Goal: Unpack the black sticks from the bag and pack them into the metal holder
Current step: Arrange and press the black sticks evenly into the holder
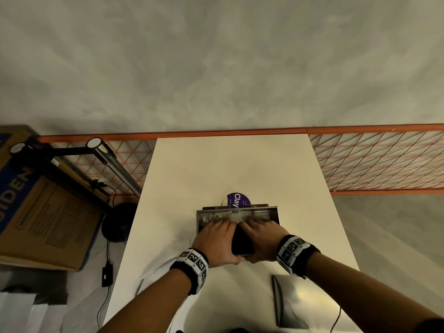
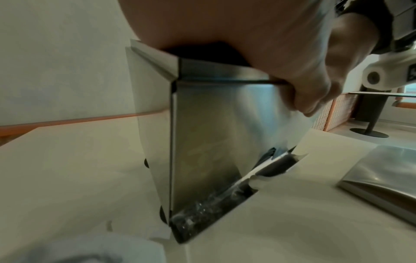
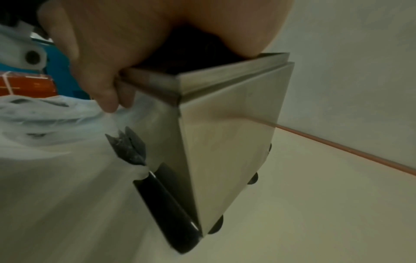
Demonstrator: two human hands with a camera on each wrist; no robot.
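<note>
The metal holder (image 1: 206, 213) stands open-topped at the table's middle, also seen in the wrist views (image 2: 213, 124) (image 3: 227, 133). Black sticks (image 1: 242, 239) fill its top between my hands. My left hand (image 1: 216, 239) and right hand (image 1: 262, 236) lie side by side on them, fingers stretched toward the far rim. Each thumb hangs over the near rim. One more black stick (image 3: 166, 208) in a clear wrapper lies on the table against the holder's near wall (image 2: 272, 167). The clear plastic bag (image 1: 156, 270) is crumpled at the near left (image 3: 45, 121).
A flat metal lid (image 1: 290, 301) lies at the near right (image 2: 387, 170). A purple "Clay" pack (image 1: 238, 200) stands behind the holder. The white table (image 1: 216, 164) ends at an orange wire rack (image 1: 374, 159). A cardboard box (image 1: 43, 212) and a lamp arm sit left.
</note>
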